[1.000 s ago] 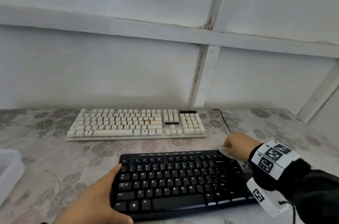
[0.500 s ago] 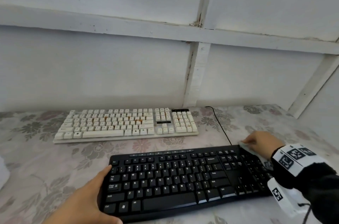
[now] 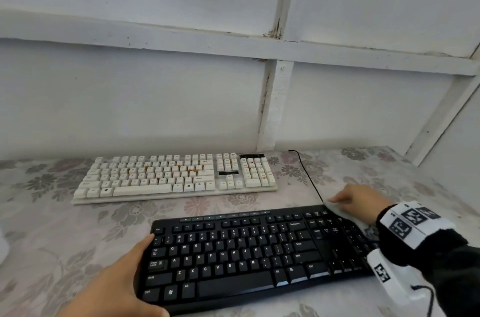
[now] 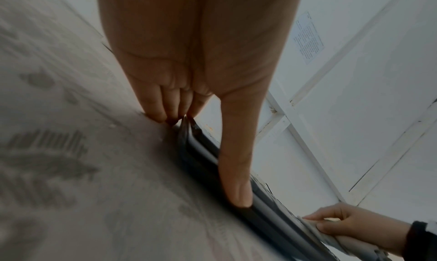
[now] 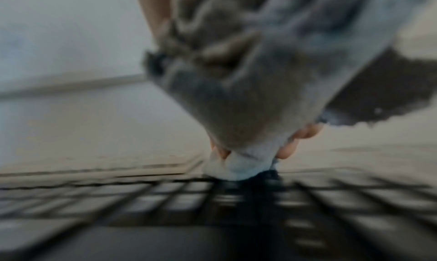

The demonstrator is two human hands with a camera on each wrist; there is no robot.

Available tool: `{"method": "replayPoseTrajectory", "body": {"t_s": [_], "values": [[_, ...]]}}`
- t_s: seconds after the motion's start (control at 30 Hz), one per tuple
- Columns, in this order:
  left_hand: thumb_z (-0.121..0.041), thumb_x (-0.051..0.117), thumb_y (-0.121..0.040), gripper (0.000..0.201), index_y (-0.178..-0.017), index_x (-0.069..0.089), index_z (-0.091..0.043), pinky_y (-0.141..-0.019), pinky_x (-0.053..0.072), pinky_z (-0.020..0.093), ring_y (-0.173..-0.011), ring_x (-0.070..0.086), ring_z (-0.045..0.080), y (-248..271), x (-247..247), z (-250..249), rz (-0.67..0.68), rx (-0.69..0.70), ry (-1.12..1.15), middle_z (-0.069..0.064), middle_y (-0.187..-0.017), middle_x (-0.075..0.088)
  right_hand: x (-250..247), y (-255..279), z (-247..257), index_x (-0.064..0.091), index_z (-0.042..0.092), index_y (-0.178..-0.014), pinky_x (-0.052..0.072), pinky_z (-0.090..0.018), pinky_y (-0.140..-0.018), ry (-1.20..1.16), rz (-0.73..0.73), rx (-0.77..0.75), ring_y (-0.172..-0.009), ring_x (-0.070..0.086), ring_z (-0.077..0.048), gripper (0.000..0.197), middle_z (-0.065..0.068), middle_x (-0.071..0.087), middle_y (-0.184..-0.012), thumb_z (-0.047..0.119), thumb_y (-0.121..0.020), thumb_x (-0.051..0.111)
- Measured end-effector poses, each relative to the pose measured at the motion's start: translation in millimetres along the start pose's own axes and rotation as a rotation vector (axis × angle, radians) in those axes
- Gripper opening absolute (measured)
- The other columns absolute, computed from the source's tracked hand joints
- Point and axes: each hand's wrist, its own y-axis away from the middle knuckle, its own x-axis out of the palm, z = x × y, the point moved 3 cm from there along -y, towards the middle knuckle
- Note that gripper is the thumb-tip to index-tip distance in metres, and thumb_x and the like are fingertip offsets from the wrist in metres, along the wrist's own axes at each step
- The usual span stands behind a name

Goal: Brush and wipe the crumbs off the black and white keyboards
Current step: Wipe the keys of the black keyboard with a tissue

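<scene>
Black keyboard (image 3: 249, 251), near front tabletop (image 3: 65, 233) edge: stiff, light, being steadied at its left end by flat left hand (image 3: 114, 288). Soft cloth (image 3: 342, 212) being gripped by right hand (image 3: 361, 202); white keyboard (image 3: 176, 176) behind.

We see a table (image 3: 389, 176) covered by a pale cloth with a faded grey and pink flower print. Two keyboards lie flat on it. The white keyboard (image 3: 174, 176) sits towards the wall, with orange-brown crumbs (image 3: 191, 168) among its middle keys. The black keyboard (image 3: 254, 257) lies nearer us, just in front of the white one and shifted to the right, with a strip of cloth showing between them. A thin black cable (image 3: 307, 176) runs across the tabletop from the wall to the black keyboard's far right corner. A white object (image 3: 3, 246) shows at the left edge; we cannot identify it.
</scene>
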Motion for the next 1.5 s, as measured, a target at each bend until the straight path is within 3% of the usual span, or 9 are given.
{"method": "replayPoseTrajectory", "body": {"t_s": [0.17, 0.33, 0.47, 0.6, 0.73, 0.9, 1.03, 1.23, 1.5], "values": [[-0.046, 0.085, -0.031, 0.131, -0.138, 0.010, -0.048, -0.098, 0.041, 0.019, -0.113, 0.049, -0.004, 5.1, -0.3, -12.2, 0.033, -0.107, 0.066, -0.028, -0.124, 0.042, -13.6, -6.4, -3.8, 0.069, 0.016, -0.113, 0.045, -0.021, -0.086, 0.200, 0.038, 0.115, -0.103, 0.063, -0.015, 0.029, -0.003, 0.067, -0.118, 0.029, -0.094, 0.052], [-0.042, 0.090, -0.027, 0.121, -0.126, 0.022, -0.057, -0.101, 0.043, 0.026, -0.112, 0.052, -0.004, 9.5, -0.4, -18.0, 0.082, -0.096, 0.168, -0.029, -0.120, 0.050, 10.1, 21.9, 130.0, 0.065, 0.017, -0.118, 0.040, -0.017, -0.088, -0.027, 0.078, -0.330, -0.095, 0.058, -0.009, 0.030, 0.001, 0.065, -0.119, 0.028, -0.094, 0.052], [-0.036, 0.092, -0.029, 0.109, -0.107, 0.023, -0.068, -0.100, 0.043, 0.024, -0.110, 0.052, -0.009, 12.6, -3.4, -28.1, 0.069, -0.050, 0.199, -0.034, -0.111, 0.056, 47.7, 31.9, 232.5, 0.064, 0.013, -0.119, 0.046, -0.035, -0.100, 0.028, 0.123, -0.632, -0.106, 0.060, -0.019, 0.030, -0.005, 0.063, -0.122, 0.020, -0.096, 0.046], [-0.040, 0.087, -0.031, 0.136, -0.135, -0.001, -0.049, -0.094, 0.039, 0.015, -0.110, 0.045, -0.007, 10.0, -5.1, -26.4, 0.057, -0.107, 0.147, -0.032, -0.118, 0.038, 74.3, 29.7, 285.6, 0.069, 0.003, -0.088, 0.052, -0.041, -0.078, 0.126, 0.096, -0.732, -0.081, 0.062, -0.030, 0.030, -0.012, 0.063, -0.095, 0.022, -0.095, 0.047], [-0.033, 0.087, -0.035, 0.116, -0.117, 0.008, -0.060, -0.085, 0.042, 0.013, -0.102, 0.048, -0.012, 11.1, -6.1, -28.4, 0.033, -0.062, 0.150, -0.033, -0.112, 0.045, 87.0, 24.6, 288.1, 0.057, 0.007, -0.073, 0.040, -0.034, -0.062, 0.204, 0.058, -0.747, -0.068, 0.053, -0.028, 0.032, -0.009, 0.049, -0.086, 0.020, -0.098, 0.042], [-0.031, 0.089, -0.036, 0.100, -0.106, 0.025, -0.063, -0.085, 0.043, 0.012, -0.101, 0.054, -0.010, 12.1, -6.1, -28.2, 0.031, -0.064, 0.160, -0.027, -0.110, 0.055, 78.9, 28.8, 248.0, 0.025, 0.010, -0.058, 0.046, -0.037, -0.078, 0.195, 0.014, -0.627, -0.077, 0.048, -0.026, 0.043, -0.007, 0.041, -0.085, 0.020, -0.097, 0.040], [-0.036, 0.089, -0.035, 0.104, -0.108, 0.020, -0.063, -0.094, 0.041, 0.014, -0.106, 0.052, -0.009, 13.1, -5.2, -28.1, 0.035, -0.068, 0.150, -0.032, -0.112, 0.051, 65.0, 27.4, 190.8, 0.062, 0.003, -0.086, 0.048, -0.037, -0.089, 0.164, 0.031, -0.498, -0.089, 0.055, -0.024, 0.028, -0.004, 0.052, -0.099, 0.020, -0.096, 0.043], [-0.037, 0.089, -0.035, 0.115, -0.120, 0.014, -0.056, -0.097, 0.040, 0.016, -0.108, 0.051, -0.007, 13.4, -5.6, -28.1, 0.045, -0.087, 0.148, -0.031, -0.115, 0.049, 47.5, 11.7, 131.5, 0.069, 0.009, -0.098, 0.050, -0.032, -0.089, 0.238, 0.028, -0.267, -0.089, 0.061, -0.021, 0.029, -0.003, 0.059, -0.107, 0.027, -0.096, 0.046], [-0.025, 0.089, -0.045, 0.112, -0.111, 0.010, -0.068, -0.081, 0.041, 0.004, -0.093, 0.048, -0.023, 14.0, -6.7, -33.2, 0.050, -0.106, 0.168, -0.042, -0.099, 0.052, 59.3, 20.9, 245.5, 0.066, 0.010, -0.105, 0.058, -0.030, -0.076, -0.030, 0.109, -0.563, -0.072, 0.070, -0.016, 0.035, -0.007, 0.070, -0.093, 0.036, -0.097, 0.043]]}}
